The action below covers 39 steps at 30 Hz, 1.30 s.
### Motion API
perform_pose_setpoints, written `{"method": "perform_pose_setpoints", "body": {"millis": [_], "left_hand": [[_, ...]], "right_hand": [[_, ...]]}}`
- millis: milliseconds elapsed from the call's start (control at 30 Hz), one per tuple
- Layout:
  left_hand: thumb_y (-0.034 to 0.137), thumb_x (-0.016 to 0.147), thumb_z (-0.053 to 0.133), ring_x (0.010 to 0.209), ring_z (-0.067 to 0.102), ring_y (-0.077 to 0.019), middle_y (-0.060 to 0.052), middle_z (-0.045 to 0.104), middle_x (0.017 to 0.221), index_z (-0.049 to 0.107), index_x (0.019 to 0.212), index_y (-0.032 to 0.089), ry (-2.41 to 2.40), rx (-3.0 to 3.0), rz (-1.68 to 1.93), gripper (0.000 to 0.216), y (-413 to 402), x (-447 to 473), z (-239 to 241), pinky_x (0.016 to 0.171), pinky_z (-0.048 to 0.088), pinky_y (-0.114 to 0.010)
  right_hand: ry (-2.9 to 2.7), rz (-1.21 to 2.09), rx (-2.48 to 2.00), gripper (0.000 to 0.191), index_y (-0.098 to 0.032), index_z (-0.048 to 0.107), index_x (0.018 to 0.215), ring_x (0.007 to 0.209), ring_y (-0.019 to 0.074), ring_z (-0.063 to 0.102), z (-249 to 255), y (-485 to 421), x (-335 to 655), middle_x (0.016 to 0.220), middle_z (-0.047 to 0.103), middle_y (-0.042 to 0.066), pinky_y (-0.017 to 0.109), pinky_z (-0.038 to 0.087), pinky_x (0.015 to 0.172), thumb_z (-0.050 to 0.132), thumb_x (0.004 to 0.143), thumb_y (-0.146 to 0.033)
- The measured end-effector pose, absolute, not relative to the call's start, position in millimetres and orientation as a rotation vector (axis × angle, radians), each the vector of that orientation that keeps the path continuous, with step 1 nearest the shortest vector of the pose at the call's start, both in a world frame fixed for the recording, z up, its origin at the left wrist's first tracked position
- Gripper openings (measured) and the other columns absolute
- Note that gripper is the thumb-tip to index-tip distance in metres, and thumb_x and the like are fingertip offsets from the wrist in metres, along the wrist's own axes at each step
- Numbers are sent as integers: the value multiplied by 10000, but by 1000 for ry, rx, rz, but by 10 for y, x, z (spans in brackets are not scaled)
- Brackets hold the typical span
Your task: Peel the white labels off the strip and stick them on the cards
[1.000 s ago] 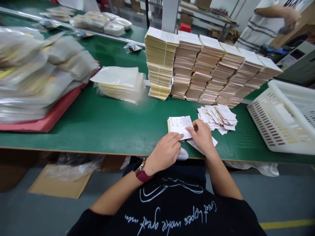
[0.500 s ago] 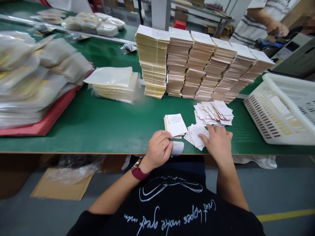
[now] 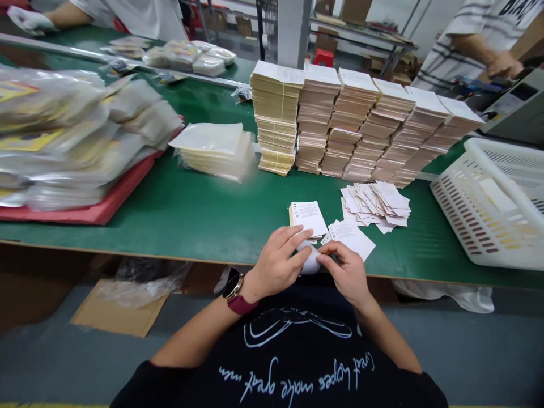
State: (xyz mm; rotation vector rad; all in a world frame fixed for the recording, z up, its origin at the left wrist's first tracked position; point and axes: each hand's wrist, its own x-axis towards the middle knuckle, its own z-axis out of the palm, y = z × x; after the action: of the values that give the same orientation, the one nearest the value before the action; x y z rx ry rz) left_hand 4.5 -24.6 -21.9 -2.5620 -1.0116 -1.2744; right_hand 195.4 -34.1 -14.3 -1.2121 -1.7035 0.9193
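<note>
A curled white paper sheet (image 3: 311, 263) is between my hands at the table's front edge. My left hand (image 3: 281, 259) holds it from the left, its fingers reaching over the near edge of a small stack of printed paper slips (image 3: 309, 216). From the right, my right hand (image 3: 345, 273) pinches the sheet's edge between thumb and fingertips. Just beyond my right hand lie a few fanned slips (image 3: 352, 237). Farther back is a loose, messy pile of slips (image 3: 376, 203). My fingers cover part of the sheet.
Tall stacks of paper slips (image 3: 323, 116) line the table's back. A white perforated basket (image 3: 471, 209) stands on the right. Bagged sheets (image 3: 212, 150) and a heap of plastic packets (image 3: 76, 147) on a red tray (image 3: 102, 212) are left. Two co-workers are across the table.
My right hand has left the fanned slips and moved left to the curled sheet, meeting my left hand. The view has shifted slightly, and a co-worker's gloved hand shows at the upper left.
</note>
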Motion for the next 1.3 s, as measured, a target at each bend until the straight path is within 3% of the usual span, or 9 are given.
{"method": "perform_pose_setpoints", "body": {"millis": [100,200,533,767,900,1000,1133,1200,1300], "left_hand": [[30,815,485,1100,581,-239,-88,669,1054,574,912,156,-1045,-2608,-1328,182,-216,51,-261,923,520,-437],[63,849,493,1063,591,-216,-79,668,1023,579,929,155,-1110,-2622,-1401,149,-206,63,-301,903,537,-415],[48,829,431,1014,589,-219,-120,659,1032,598,846,136,-1219,-2601,-1236,189,-226,78,-287,869,554,-416],[59,839,440,1018,582,-224,-123,656,1024,597,831,130,-1230,-2607,-1221,173,-229,78,-277,880,552,-417],[68,841,445,1053,577,-240,-153,645,1119,606,835,117,-1229,-2617,-1181,168,-225,79,-296,897,546,-436],[81,847,448,1097,575,-251,-160,647,1165,623,865,112,-1211,-2639,-1143,178,-219,86,-310,915,537,-453],[89,852,454,1096,584,-250,-152,666,1143,636,883,108,-1216,-2640,-1120,185,-212,93,-322,907,540,-450],[89,849,458,1096,584,-251,-151,663,1151,635,884,107,-1215,-2636,-1118,181,-212,93,-323,907,542,-453],[88,844,463,1097,583,-259,-148,654,1172,630,876,106,-1205,-2632,-1089,171,-217,90,-321,911,546,-455]], "right_hand": [[-1841,505,-1128,119,-231,604,804,884,186,579,-127,-357,1925,888,644,34,363,459,818,542,892,-181],[-1809,207,-1049,115,-241,576,826,926,205,562,-54,-299,1951,930,635,41,417,421,879,527,882,-154],[-1677,861,-1348,92,-205,571,726,646,130,518,152,478,1905,685,591,-17,266,428,630,569,781,-278],[-1725,945,-1364,97,-202,564,736,588,117,485,-17,527,1831,655,567,-31,248,386,568,558,775,-290],[-1805,859,-1397,92,-208,554,746,595,127,499,-45,521,1823,650,566,-31,257,387,594,536,805,-277],[-2057,514,-1489,115,-202,568,782,653,155,549,-37,474,1766,663,602,-8,302,391,703,487,853,-242],[-2265,-97,-1644,290,-165,571,1147,735,227,609,-2,410,1708,815,685,95,357,353,731,488,908,-307],[-2222,-169,-1730,438,-155,521,1239,715,236,611,5,421,1734,869,689,127,339,336,667,524,900,-433],[-2170,116,-1816,388,-198,589,955,614,193,573,-11,483,1824,764,664,54,297,297,582,559,847,-569]]}}
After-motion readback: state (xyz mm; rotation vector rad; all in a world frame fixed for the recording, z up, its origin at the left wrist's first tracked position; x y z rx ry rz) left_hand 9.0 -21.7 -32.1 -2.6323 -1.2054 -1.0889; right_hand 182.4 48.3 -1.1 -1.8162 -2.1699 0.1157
